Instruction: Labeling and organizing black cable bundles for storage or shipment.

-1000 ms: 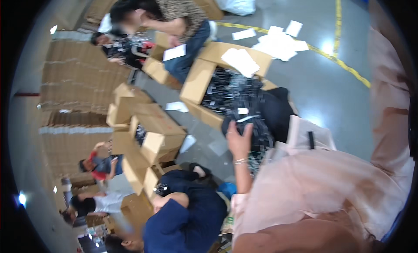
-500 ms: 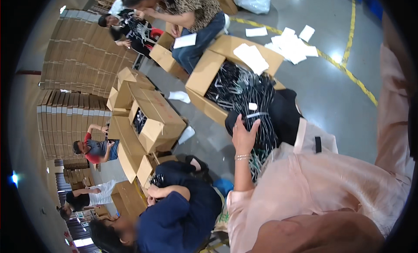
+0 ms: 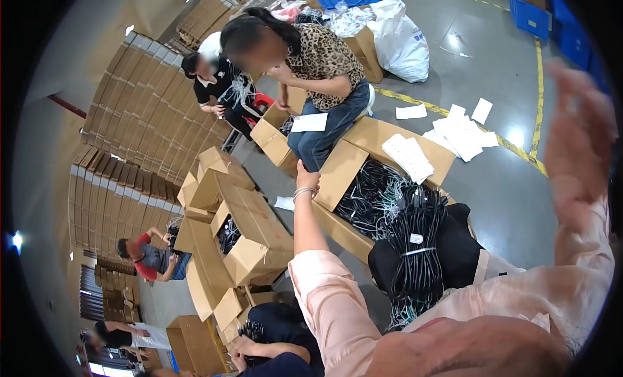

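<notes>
Left arm, in a pink sleeve, is extended up and away from the body. The left hand (image 3: 307,178) is seen at the flap of the big open cardboard box (image 3: 363,158), a bracelet on the wrist. The fingers are turned away from the camera, so whether the grip is apart or closed on the flap cannot be told; the hand appears to touch the flap edge.

Right hand (image 3: 576,137) is raised high at the right rim of the view, heavily blurred. The fingers are spread, the grip apart, and nothing is held in it.

The cardboard box lies open on the grey floor (image 3: 519,195) just ahead of the person. It is filled with a tangle of black cables (image 3: 379,198). A small stack of white paper sheets (image 3: 407,158) is laid on its far flap. A tied bundle of black cables (image 3: 415,247) is draped over a black bag (image 3: 454,247) just in front of the box, near the person's lap.

To the left, a cluster of smaller open cartons (image 3: 250,234) is stood on the floor; dark cables are seen in one. More loose white sheets (image 3: 464,133) are scattered on the floor beyond the box, beside a yellow floor line (image 3: 536,104).

A seated person in a leopard-print top (image 3: 321,59) is placed just behind the box, a white sheet on the knee. Flat cartons are stacked along the left wall (image 3: 136,117).
</notes>
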`<action>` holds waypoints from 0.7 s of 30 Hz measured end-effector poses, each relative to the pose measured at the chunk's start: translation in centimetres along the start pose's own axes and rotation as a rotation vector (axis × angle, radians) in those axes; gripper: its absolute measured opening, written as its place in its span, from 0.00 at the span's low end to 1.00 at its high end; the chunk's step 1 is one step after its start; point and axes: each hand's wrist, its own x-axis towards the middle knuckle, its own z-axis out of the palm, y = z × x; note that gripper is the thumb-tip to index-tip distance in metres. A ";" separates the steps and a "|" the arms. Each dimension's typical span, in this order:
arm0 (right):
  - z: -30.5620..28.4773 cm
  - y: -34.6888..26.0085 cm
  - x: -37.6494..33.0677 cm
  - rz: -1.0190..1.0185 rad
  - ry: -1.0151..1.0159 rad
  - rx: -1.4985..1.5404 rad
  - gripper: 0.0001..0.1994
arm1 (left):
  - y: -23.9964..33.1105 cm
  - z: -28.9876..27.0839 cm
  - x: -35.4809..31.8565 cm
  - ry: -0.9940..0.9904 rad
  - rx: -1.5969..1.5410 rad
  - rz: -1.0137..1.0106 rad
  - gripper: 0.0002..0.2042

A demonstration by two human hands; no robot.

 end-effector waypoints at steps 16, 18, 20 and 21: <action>3.1 22.7 -46.1 1.617 -0.864 -0.295 0.34 | -24.1 14.0 0.5 -0.137 0.128 0.223 0.31; 2.4 21.4 -50.8 1.681 -0.842 -0.583 0.38 | -17.6 8.7 -0.2 -0.013 0.160 0.050 0.26; 7.8 22.9 -46.8 1.648 -0.809 -0.578 0.36 | -26.3 -3.7 3.1 0.369 0.093 -0.174 0.17; 7.4 22.9 -48.1 1.676 -0.783 -0.639 0.36 | -25.7 -3.6 3.1 0.272 0.052 -0.157 0.22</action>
